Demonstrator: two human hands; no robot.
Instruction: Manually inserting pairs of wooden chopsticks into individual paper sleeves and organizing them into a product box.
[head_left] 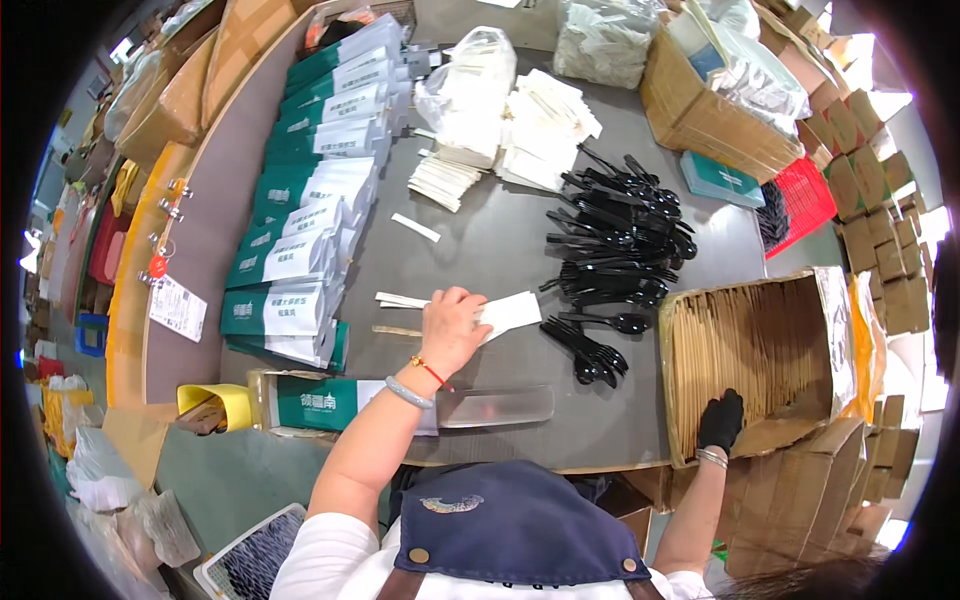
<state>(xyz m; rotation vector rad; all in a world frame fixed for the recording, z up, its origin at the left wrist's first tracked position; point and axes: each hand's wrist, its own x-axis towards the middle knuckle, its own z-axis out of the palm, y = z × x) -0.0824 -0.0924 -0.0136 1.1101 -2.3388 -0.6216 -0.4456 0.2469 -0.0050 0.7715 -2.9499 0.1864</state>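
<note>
Head view: left hand (452, 328) presses white napkin (508, 312); gloved right hand (720, 420) inside cardboard box (765, 345)

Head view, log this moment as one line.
left hand on white napkin | right hand, black glove, in cardboard box of chopsticks | black spoons between

My view: bright, even overhead light | glare blown out upper right | soft shadows | fisheye-bent, black rim

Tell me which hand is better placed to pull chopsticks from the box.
Right. The right hand, in a black glove, is already inside the box on the chopsticks. The left hand rests on a napkin mid-table, apart from the box.
</note>
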